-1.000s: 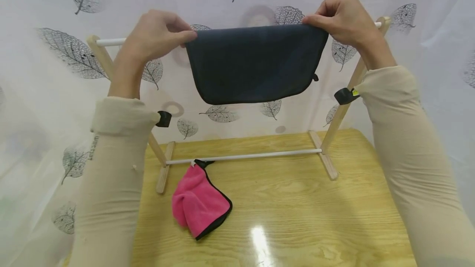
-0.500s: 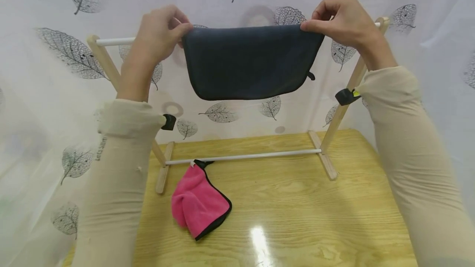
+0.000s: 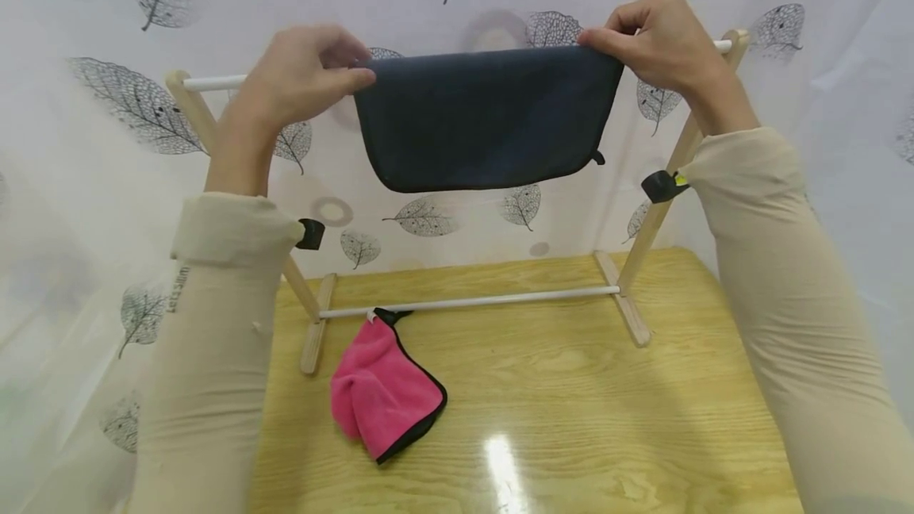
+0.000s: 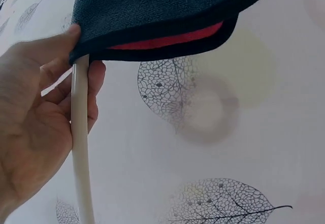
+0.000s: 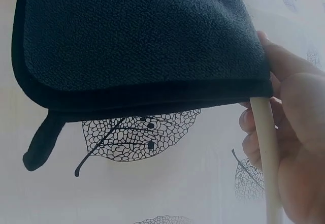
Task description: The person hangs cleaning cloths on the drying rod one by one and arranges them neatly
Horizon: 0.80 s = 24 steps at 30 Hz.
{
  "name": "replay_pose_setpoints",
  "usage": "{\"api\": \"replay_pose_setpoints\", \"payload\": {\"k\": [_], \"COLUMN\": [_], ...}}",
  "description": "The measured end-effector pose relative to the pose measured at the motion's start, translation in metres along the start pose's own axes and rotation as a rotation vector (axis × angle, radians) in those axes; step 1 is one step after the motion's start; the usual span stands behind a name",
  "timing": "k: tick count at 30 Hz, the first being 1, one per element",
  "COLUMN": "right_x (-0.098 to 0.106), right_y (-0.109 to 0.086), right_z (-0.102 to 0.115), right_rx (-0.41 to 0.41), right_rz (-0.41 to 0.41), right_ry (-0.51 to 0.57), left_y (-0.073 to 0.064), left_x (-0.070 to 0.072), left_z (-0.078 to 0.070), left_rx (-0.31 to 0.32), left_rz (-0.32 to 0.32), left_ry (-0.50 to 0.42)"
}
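A dark grey towel (image 3: 485,125) with black edging hangs folded over the white top rod (image 3: 214,83) of a wooden rack. My left hand (image 3: 300,74) is at the towel's left end, thumb on its edge and fingers behind the rod. At the other end my right hand (image 3: 664,46) pinches the fold against the rod. A red underside shows between the layers in the left wrist view. The right wrist view shows a black loop (image 5: 43,142) on the lower corner. On the table lies a crumpled pink towel (image 3: 389,387) with black trim.
The rack's wooden side posts (image 3: 646,240) stand on feet on the yellow wood-grain table (image 3: 571,419). A white lower rod (image 3: 493,301) joins them. Behind hangs a white leaf-print curtain (image 3: 457,240).
The hanging towel's lower edge has risen slightly. My left hand shifted a little right and up, then back left and down; the right hand stays nearly still.
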State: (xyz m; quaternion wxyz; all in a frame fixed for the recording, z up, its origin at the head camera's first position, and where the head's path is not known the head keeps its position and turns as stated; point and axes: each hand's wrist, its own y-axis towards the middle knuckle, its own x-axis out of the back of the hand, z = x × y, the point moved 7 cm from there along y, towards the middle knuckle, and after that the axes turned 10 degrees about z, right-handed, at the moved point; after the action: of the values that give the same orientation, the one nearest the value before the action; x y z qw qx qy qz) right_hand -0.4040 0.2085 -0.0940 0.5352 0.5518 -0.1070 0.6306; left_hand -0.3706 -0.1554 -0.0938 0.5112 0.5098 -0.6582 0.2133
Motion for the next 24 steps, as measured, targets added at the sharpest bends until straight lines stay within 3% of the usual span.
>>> {"api": "replay_pose_setpoints", "payload": {"k": [7,14,20,24], "right_x": [0.0015,0.0022,0.0006,0.0001], "right_y": [-0.0007,-0.0033,-0.0022,-0.0023], "right_z": [0.0024,0.0041,0.0017,0.0021], "right_rx": [0.009,0.000,-0.033,-0.027], "right_rz": [-0.012,0.025,0.055,0.044], "right_ry": [0.014,0.094,0.151,0.137], "left_y": [0.0014,0.0013,-0.0020,-0.0029], "left_x": [0.0000,0.0012,-0.0012,-0.0028], "left_z": [0.0011,-0.0057,-0.0042,-0.0066], "left_rx": [0.005,-0.054,-0.019,-0.041], "left_rz": [0.029,0.016,0.018,0.004], "left_ry": [0.032,0.119,0.135,0.161]}}
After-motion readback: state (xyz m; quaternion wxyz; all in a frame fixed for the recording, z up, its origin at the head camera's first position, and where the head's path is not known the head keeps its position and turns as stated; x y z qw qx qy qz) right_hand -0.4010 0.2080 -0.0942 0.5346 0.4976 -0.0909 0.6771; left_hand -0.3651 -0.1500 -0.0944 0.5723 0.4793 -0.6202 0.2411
